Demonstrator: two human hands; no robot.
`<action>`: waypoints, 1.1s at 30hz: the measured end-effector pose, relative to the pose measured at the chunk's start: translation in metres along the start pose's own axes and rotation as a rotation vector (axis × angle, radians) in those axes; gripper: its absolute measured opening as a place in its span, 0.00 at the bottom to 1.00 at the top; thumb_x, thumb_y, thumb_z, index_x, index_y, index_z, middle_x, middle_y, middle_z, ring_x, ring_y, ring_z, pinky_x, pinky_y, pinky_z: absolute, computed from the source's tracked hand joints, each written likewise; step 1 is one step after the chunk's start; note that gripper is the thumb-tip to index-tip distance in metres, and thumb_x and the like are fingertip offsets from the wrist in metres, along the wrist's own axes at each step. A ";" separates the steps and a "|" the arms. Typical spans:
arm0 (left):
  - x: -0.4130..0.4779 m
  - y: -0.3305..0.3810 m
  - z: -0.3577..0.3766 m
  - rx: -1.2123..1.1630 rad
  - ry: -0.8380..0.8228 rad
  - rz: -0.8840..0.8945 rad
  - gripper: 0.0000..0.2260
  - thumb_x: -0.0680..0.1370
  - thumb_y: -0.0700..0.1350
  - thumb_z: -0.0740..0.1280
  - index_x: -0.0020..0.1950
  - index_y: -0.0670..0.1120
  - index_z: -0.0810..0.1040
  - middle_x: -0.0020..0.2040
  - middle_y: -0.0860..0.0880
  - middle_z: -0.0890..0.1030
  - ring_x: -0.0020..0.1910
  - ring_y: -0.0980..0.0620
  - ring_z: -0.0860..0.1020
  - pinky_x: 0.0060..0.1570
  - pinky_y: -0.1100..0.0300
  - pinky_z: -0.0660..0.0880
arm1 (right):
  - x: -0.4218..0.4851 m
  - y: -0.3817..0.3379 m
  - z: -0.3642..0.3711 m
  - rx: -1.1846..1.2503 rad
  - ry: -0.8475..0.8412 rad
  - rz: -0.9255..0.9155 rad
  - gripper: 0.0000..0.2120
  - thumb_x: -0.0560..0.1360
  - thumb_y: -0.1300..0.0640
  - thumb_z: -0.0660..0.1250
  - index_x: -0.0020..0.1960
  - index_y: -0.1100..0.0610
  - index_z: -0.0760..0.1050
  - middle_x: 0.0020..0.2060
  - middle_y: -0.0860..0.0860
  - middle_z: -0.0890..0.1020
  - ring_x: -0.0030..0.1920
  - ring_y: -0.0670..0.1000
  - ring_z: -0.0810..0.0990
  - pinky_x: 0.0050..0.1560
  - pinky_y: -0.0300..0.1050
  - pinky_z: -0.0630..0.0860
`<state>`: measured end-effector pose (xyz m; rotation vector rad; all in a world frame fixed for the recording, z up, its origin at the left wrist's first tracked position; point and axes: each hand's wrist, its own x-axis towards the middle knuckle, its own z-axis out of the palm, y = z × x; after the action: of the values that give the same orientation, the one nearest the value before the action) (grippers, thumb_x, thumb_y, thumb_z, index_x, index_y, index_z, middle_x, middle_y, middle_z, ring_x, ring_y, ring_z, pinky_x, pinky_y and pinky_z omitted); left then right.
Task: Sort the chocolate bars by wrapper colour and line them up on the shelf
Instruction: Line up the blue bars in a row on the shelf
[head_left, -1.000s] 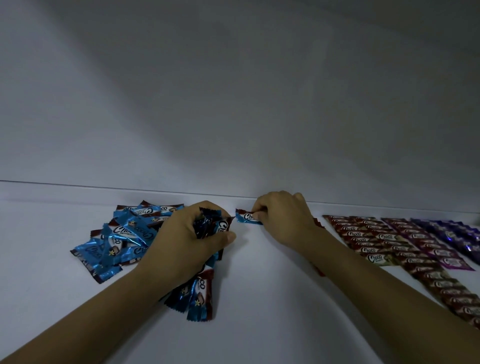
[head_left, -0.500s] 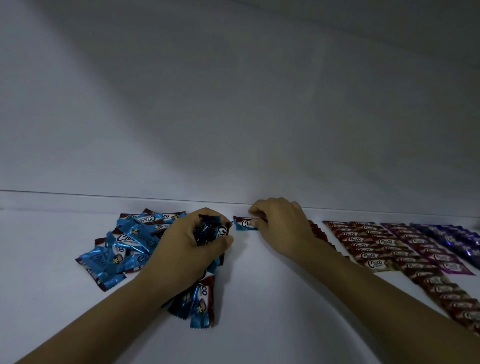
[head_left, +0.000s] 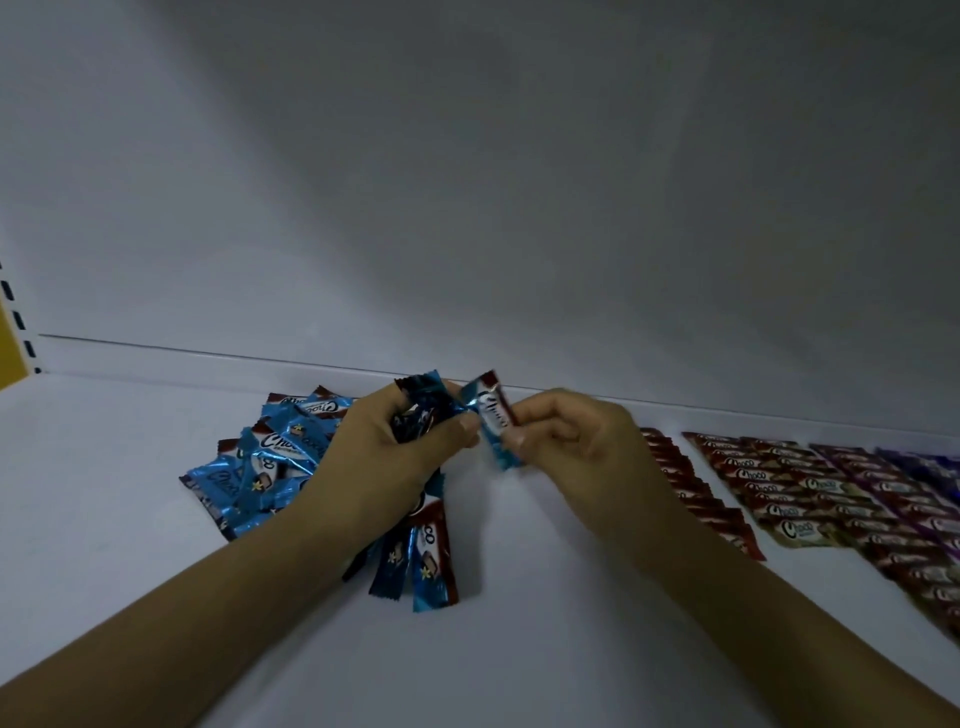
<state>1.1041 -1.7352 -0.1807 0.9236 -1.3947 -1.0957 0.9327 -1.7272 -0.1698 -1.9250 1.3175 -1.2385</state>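
Observation:
My left hand (head_left: 387, 467) grips a bunch of blue-wrapped chocolate bars (head_left: 423, 564); their ends stick out above and below the fist. My right hand (head_left: 566, 441) pinches a single blue bar (head_left: 491, 421), held up tilted just beside the left thumb. A loose pile of blue bars (head_left: 265, 467) lies on the white shelf (head_left: 519, 649) to the left of my left hand. To the right lie neat rows of red bars (head_left: 691, 493), brown and gold bars (head_left: 779, 499) and purple bars (head_left: 930, 467).
The shelf's white back wall (head_left: 467, 208) rises right behind the bars. A yellow upright with slots (head_left: 10, 332) stands at the far left edge. Bare shelf surface lies between my arms and in front of the blue pile.
My right hand has come back from the shelf near the back wall to my left hand and now holds a blue bar raised beside the bunch. The view has shifted a little.

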 end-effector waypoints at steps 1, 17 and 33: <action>0.001 -0.001 -0.001 0.013 -0.006 0.002 0.04 0.75 0.42 0.69 0.47 0.51 0.80 0.36 0.57 0.84 0.35 0.65 0.80 0.31 0.76 0.71 | 0.003 0.004 -0.008 -0.126 0.056 -0.002 0.10 0.75 0.66 0.67 0.44 0.51 0.79 0.40 0.47 0.83 0.40 0.49 0.82 0.43 0.40 0.78; 0.001 -0.005 0.000 0.145 -0.071 0.017 0.08 0.79 0.44 0.63 0.52 0.57 0.77 0.40 0.59 0.84 0.39 0.53 0.79 0.35 0.68 0.74 | 0.017 0.035 -0.016 -1.102 0.101 -0.080 0.11 0.80 0.49 0.58 0.58 0.45 0.78 0.49 0.45 0.80 0.51 0.48 0.72 0.52 0.44 0.58; -0.004 0.001 -0.001 0.097 -0.136 0.093 0.06 0.74 0.49 0.65 0.41 0.48 0.79 0.36 0.52 0.84 0.26 0.49 0.72 0.27 0.64 0.67 | -0.010 -0.005 0.001 -0.030 -0.027 -0.090 0.07 0.73 0.42 0.64 0.48 0.41 0.77 0.39 0.36 0.82 0.44 0.37 0.80 0.46 0.34 0.76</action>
<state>1.1052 -1.7308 -0.1813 0.8562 -1.5986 -1.0440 0.9343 -1.7158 -0.1705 -2.0350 1.2551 -1.2379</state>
